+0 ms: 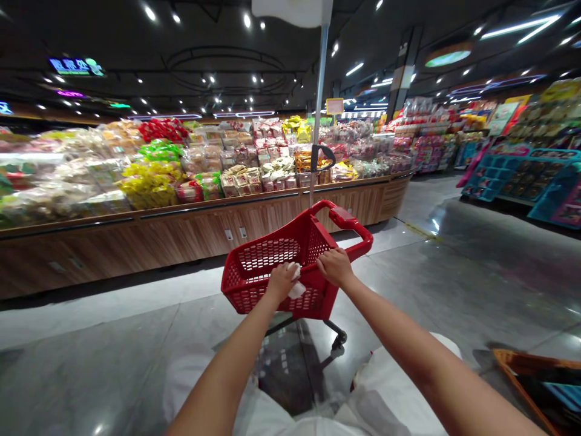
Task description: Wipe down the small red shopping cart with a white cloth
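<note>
A small red plastic shopping cart stands on the shiny grey floor in front of me, with a tall metal pole rising from its far end. My left hand is closed on a crumpled white tissue pressed against the cart's near rim. My right hand is closed over the same rim, just beside the red handle. The basket looks empty through its mesh.
A long curved wooden counter piled with bagged snacks runs across the left and centre. More shelves and blue display racks stand at the right. An orange-framed object lies on the floor at the lower right.
</note>
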